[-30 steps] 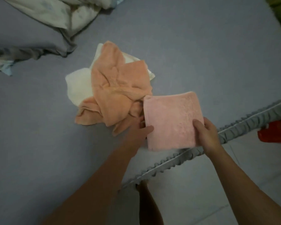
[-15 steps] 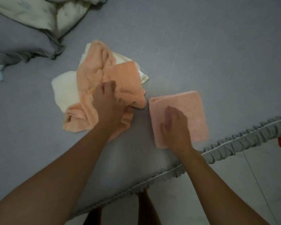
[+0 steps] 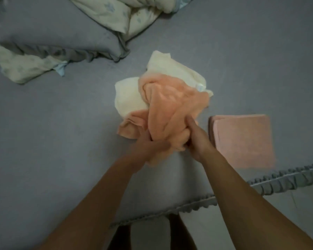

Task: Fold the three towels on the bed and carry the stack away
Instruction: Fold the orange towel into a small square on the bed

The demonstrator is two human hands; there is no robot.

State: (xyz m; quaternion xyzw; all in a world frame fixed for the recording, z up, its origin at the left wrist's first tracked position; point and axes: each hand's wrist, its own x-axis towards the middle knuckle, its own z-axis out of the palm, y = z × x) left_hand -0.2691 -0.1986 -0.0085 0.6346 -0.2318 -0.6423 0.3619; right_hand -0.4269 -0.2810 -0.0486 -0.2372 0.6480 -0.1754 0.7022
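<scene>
Orange towel (image 3: pixel 170 109) bunched between left hand (image 3: pixel 148 143) and right hand (image 3: pixel 197 139).

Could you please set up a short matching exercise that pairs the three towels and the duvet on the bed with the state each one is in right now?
Things:
1. pink towel
2. orange towel
3. cream towel
4. floral duvet

States:
A. crumpled, gripped by the left hand and the right hand
B. bunched up at the far side of the bed
C. folded into a flat square near the ruffled edge
D. unfolded, lying partly under another towel

Pairs: 1-C, 2-A, 3-D, 4-B
</scene>
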